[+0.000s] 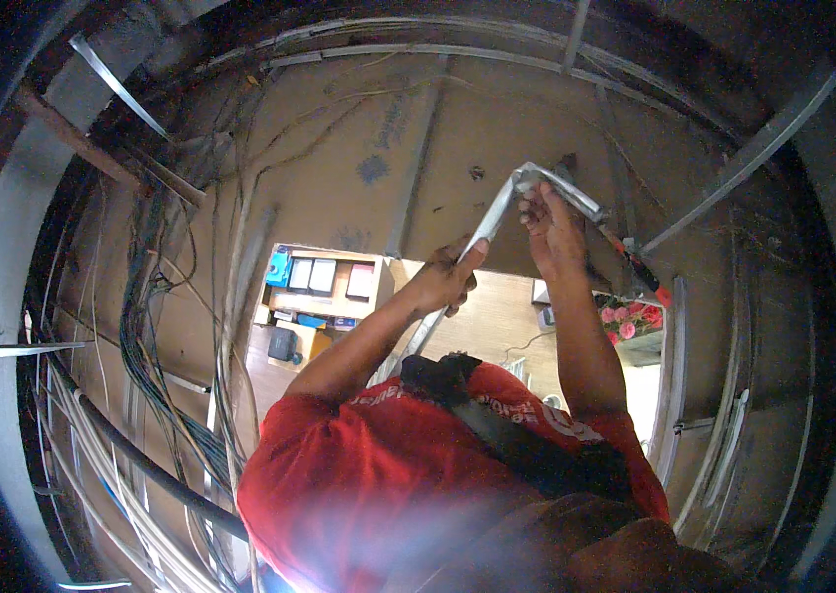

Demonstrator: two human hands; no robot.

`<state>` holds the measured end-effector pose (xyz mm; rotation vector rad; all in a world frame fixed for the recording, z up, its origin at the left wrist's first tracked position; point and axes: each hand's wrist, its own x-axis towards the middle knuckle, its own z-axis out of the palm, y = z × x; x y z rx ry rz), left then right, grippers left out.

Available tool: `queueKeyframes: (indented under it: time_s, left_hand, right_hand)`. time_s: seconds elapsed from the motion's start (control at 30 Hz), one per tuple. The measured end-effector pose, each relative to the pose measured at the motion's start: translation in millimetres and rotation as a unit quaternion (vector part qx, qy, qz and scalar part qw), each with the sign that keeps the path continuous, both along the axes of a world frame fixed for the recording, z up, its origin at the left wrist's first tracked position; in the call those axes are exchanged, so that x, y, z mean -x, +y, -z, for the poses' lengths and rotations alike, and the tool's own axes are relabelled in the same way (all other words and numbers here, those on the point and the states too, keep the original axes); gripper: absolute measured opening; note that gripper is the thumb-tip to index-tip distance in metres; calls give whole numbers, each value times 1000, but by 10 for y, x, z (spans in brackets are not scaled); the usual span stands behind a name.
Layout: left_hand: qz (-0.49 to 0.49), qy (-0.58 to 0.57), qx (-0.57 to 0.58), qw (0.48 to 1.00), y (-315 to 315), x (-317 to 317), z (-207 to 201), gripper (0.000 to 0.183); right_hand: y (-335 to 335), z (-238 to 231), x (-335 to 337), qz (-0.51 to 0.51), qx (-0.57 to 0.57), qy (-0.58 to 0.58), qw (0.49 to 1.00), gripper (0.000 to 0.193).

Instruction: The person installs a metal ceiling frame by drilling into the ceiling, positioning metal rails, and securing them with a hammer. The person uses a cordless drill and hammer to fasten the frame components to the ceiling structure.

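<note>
A silvery metal channel (497,212) rises from the opening and bends sharply at its top, its short end slanting down to the right. My left hand (448,279) is closed round the long leg, partway down. Just beneath the bend, my right hand (551,232) has its curled fingers at the metal, pinching it. To the right of this hand, close to the short end, lies a tool with a black and orange-red handle (647,269); its kind cannot be made out.
Brown ceiling board (339,198) surrounds the opening. Bundled cables (156,366) hang and run along the left. Metal rails (418,158) cross the board, and a slanting strut (754,158) stands at right. Below the opening are a shelf (329,282) with boxes and pink flowers (626,321).
</note>
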<state>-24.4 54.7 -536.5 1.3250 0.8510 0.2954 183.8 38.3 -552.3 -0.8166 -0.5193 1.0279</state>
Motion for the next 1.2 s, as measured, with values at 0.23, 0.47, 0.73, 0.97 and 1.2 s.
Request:
queueKeyframes:
  time_s: [0.23,0.47,0.73,0.97,1.2]
  left_hand:
    - [-59,34,-34,997,32,102,-7,72]
    - [-88,41,-44,994,31,142,-8,79]
    - [-62,70,-241,966,83,138,9,79]
    - [-73,81,-220,969,249,130,4,77]
    - [-37,39,-152,987,199,66,-333,76]
  right_hand:
    - [-292,416,-664,238,149,-715,641,30]
    - [-650,1125,-1954,136,334,-835,415,33]
    - [-644,919,-1920,132,328,-879,321,48]
    - [-857,52,-714,223,197,-605,739,47]
    - [-468,202,562,154,-42,-346,924,33]
